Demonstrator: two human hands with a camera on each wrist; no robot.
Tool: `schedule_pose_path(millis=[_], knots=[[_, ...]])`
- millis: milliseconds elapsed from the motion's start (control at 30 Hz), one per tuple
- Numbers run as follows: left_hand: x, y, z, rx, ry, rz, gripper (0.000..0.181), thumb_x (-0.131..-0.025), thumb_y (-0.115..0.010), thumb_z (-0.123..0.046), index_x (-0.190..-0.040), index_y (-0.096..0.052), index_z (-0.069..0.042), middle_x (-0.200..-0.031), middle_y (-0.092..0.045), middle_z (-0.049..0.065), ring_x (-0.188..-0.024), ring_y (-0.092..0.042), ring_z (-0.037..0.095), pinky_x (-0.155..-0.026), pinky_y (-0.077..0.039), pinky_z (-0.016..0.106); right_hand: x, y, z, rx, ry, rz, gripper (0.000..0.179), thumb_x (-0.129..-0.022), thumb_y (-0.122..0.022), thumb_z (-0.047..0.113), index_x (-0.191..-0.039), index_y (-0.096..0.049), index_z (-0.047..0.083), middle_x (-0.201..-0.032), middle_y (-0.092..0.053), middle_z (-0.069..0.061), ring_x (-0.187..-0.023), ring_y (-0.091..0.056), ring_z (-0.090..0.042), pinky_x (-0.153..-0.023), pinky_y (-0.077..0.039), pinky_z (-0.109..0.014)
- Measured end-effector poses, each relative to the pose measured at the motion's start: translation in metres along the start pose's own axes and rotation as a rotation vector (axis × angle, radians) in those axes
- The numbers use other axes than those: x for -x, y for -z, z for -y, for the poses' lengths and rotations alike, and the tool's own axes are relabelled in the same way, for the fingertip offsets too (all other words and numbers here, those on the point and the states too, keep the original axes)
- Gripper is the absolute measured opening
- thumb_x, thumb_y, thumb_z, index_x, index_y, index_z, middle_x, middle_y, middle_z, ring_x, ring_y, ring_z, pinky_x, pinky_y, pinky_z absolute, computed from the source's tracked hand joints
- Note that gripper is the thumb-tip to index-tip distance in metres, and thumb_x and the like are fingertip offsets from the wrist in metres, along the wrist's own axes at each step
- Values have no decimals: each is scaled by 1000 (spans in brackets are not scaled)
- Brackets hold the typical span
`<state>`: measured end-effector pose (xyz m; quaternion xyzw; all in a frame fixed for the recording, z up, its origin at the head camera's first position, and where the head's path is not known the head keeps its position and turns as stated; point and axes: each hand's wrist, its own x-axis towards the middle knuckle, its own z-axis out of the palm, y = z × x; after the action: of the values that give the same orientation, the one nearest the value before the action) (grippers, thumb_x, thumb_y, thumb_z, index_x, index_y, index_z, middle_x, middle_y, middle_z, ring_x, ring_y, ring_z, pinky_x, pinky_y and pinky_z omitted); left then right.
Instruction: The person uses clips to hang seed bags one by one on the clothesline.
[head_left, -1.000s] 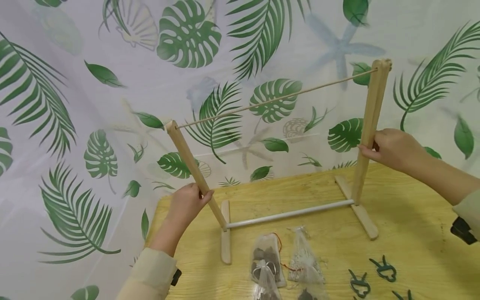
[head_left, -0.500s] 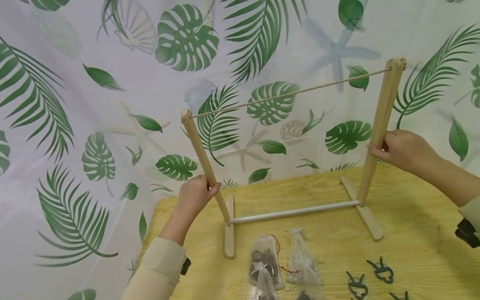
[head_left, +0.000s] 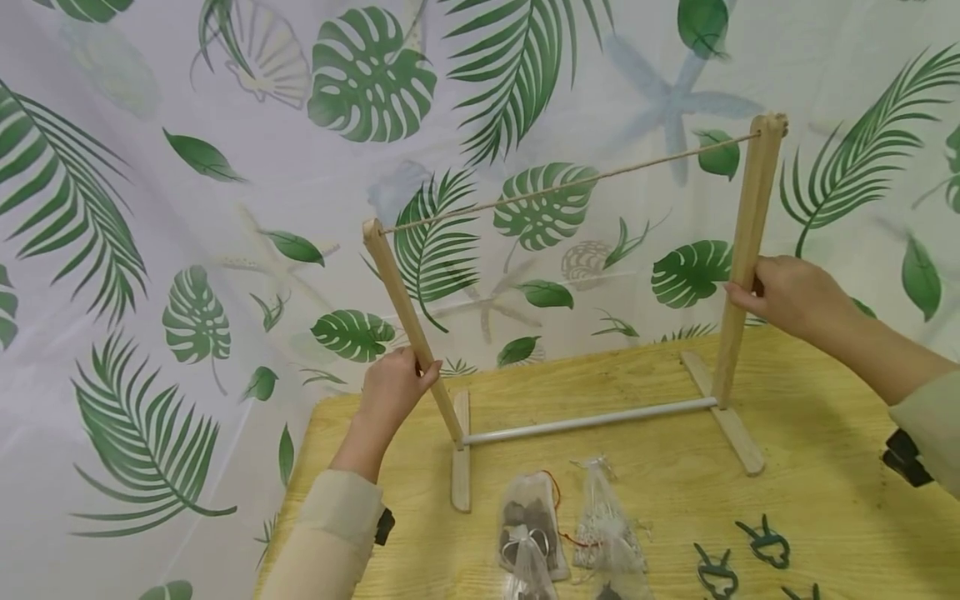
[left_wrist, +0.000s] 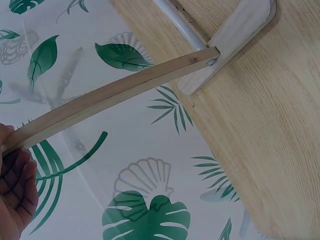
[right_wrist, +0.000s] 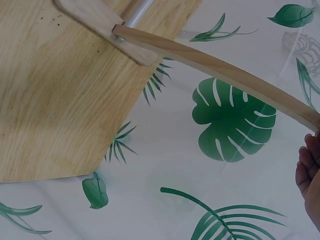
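A wooden rack stands on the table, its left post (head_left: 401, 296) and right post (head_left: 746, 208) each rising from a flat wooden foot. My left hand (head_left: 392, 385) grips the left post at about mid-height, thumb across its front. On the right post, my right hand (head_left: 795, 296) holds on in the same way, a little higher in the head view. A thin cord (head_left: 570, 185) runs between the post tops, and a white rod (head_left: 592, 421) joins them near the base. Both wrist views show a post reaching down from the hand to its foot (left_wrist: 245, 35).
In front of the rack lie several sheer drawstring bags (head_left: 528, 517) with dark or silvery contents. Several dark green clips (head_left: 767, 543) lie to their right. Behind the wooden table (head_left: 600, 375) hangs a white curtain (head_left: 247, 192) printed with leaves.
Both posts first shifted right at the top, and the left one stayed there. The right post then tilted back left with my right hand, and the cord now sags slightly.
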<state>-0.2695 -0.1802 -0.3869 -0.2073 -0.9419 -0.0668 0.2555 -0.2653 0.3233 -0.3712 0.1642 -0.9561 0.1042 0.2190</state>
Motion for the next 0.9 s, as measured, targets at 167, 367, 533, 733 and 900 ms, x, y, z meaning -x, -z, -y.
schedule_pose_path(millis=[167,367,533,733,900], knots=[[-1,2,-3,7,36,35,28,-86,-70,-29,-70,-63,-7,-61,-59,4,-48,-55,18,-43,-46,33,-3,3,1,-23,-42,43,29,-93,-59,20,-75,-56,-3,-59,-52,-7,-49,-44,-16,-44,-38,-30],[1,6,-7,60,112,100,32,-87,-69,-33,-72,-62,-6,-62,-58,4,-49,-53,16,-43,-44,31,-3,6,7,-48,-117,121,40,-98,-52,33,-77,-56,-1,-58,-52,-5,-47,-43,-17,-44,-35,-31],[8,8,-11,98,174,158,34,-87,-68,-36,-71,-61,-7,-61,-58,3,-47,-49,14,-42,-40,28,3,6,12,-59,-169,206,48,-97,-50,44,-80,-58,-1,-57,-52,-4,-47,-44,-16,-43,-35,-31],[29,0,-16,94,159,251,34,-88,-67,-35,-69,-61,-7,-56,-56,0,-45,-46,12,-40,-37,26,22,-3,12,-8,-110,279,33,-94,-59,22,-83,-58,-9,-61,-57,-6,-49,-49,-16,-44,-41,-32],[46,-10,-18,47,46,193,25,-85,-71,-29,-69,-64,-11,-59,-59,-2,-47,-49,10,-41,-38,25,42,-14,12,57,-47,287,30,-88,-67,21,-72,-56,-2,-55,-50,-2,-44,-45,-14,-41,-38,-31]])
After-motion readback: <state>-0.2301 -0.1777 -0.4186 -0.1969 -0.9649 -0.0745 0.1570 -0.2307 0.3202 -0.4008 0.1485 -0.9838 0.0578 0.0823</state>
